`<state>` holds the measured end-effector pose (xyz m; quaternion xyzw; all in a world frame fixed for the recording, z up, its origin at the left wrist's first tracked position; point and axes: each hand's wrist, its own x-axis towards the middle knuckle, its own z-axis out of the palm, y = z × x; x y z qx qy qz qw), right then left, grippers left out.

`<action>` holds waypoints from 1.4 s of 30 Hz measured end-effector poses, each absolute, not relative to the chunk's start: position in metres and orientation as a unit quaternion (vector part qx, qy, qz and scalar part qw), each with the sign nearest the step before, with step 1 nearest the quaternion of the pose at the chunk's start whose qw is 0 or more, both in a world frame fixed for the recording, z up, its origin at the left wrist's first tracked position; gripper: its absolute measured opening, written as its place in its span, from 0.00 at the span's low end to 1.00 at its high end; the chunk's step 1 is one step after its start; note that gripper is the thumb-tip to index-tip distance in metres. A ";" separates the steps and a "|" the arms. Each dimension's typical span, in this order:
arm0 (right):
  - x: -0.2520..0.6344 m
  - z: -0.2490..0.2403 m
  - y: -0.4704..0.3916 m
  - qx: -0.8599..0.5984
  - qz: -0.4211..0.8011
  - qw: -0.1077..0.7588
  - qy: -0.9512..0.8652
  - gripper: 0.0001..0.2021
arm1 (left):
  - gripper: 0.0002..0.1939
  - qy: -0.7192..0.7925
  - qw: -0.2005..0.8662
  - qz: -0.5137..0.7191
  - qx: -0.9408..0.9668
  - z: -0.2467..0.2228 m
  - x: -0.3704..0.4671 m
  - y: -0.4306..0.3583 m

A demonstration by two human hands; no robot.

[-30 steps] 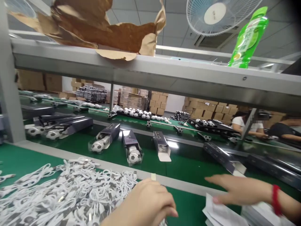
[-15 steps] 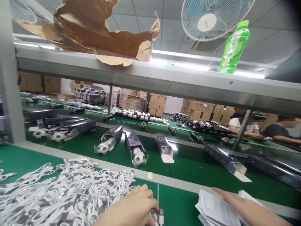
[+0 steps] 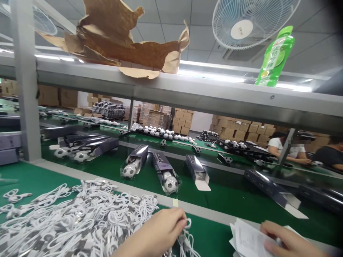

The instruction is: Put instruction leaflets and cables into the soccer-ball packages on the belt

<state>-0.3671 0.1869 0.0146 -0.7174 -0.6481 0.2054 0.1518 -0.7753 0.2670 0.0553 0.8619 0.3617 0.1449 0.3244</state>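
A big heap of coiled white cables (image 3: 75, 217) covers the green table in front of me on the left. My left hand (image 3: 158, 233) pinches one white cable (image 3: 187, 237) at the heap's right edge, its fingers closed on it. At the lower right my right hand (image 3: 288, 242) rests on a stack of white paper leaflets (image 3: 248, 242), fingers curled over the top sheet. On the green conveyor belt (image 3: 227, 198) beyond lie dark boxes with football-shaped items (image 3: 170, 184) poking out.
A grey metal shelf (image 3: 187, 92) crosses overhead with brown paper (image 3: 120, 39) and a green bottle (image 3: 274, 57) on it. A grey post (image 3: 25, 89) stands at left. Two people (image 3: 286, 148) sit across the far belt at right. Cardboard cartons (image 3: 241, 126) are stacked behind.
My right hand drew back from reaching over the belt edge and came down on the leaflets. My left hand moved to the heap's edge and closed on a cable. The view shifted slightly left.
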 end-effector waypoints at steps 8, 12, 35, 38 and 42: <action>-0.352 -0.002 0.203 -0.733 0.196 0.143 -0.635 0.16 | 0.16 0.374 0.479 0.272 0.746 0.047 -0.775 0.286; -0.356 0.023 0.219 -0.687 0.204 0.190 -0.671 0.13 | 0.13 0.419 0.342 0.260 0.800 0.059 -0.774 0.308; -0.504 0.086 0.281 -0.511 -0.079 0.284 -0.807 0.16 | 0.16 0.281 0.002 0.197 0.939 0.027 -0.707 0.410; -0.501 0.083 0.282 -0.521 -0.078 0.271 -0.806 0.16 | 0.16 0.308 -0.003 0.192 0.932 0.029 -0.702 0.412; -0.486 0.079 0.279 -0.541 -0.063 0.275 -0.792 0.15 | 0.21 0.311 0.009 0.158 0.937 0.030 -0.696 0.408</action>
